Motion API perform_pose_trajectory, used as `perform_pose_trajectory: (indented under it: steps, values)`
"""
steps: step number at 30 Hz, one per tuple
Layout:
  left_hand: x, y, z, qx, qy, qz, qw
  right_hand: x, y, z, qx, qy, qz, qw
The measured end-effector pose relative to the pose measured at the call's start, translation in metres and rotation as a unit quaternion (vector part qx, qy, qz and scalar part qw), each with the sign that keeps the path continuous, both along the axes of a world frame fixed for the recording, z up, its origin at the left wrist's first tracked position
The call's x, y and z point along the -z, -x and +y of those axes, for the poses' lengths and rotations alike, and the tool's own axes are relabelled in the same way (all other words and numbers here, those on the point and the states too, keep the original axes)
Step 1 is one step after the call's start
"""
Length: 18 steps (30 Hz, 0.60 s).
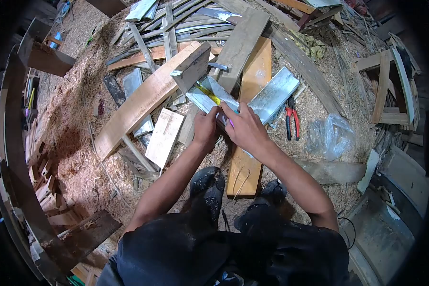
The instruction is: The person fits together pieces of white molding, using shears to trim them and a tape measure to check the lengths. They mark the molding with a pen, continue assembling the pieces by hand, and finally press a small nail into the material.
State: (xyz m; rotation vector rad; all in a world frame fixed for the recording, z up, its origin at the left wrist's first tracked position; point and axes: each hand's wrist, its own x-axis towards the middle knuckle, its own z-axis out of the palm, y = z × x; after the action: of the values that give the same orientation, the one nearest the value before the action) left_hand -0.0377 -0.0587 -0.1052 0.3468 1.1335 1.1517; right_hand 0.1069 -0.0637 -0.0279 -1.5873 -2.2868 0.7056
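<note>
A yellow tape measure (209,95) lies with its blade stretched along a pale blue painted board (202,102) in front of me. My left hand (207,127) is closed at the near end of the tape, its fingers curled in. Close beside it, my right hand (247,127) reaches over the board with its index finger stretched toward the tape. A slim purple thing, perhaps a pen, shows under the right hand's curled fingers. At the blade's far end a short grey plank (191,69) stands up against the board.
Red-handled pliers (292,121) and a clear plastic bag (332,136) lie to the right on wood shavings. A long orange-brown plank (244,178) runs between my feet. A handsaw (219,15) rests on piled slats at the back. Curved wooden frames stand at both sides.
</note>
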Motion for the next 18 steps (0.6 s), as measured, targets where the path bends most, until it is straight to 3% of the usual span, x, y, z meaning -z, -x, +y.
perform_pose_trajectory:
  steps: [9, 15, 18]
  values:
    - [-0.022, 0.001, 0.001, 0.003, 0.002, 0.033, 0.999, 0.006, -0.001, 0.000, -0.020, -0.045, -0.008, 0.999]
    - [-0.012, -0.003, 0.001, -0.026, 0.002, 0.064, 0.998, -0.003, -0.007, 0.006, -0.011, 0.023, 0.000, 1.000]
    - [-0.006, -0.005, 0.001, -0.038, -0.008, 0.053, 0.998, -0.001, -0.005, 0.004, -0.020, -0.017, -0.018, 0.999]
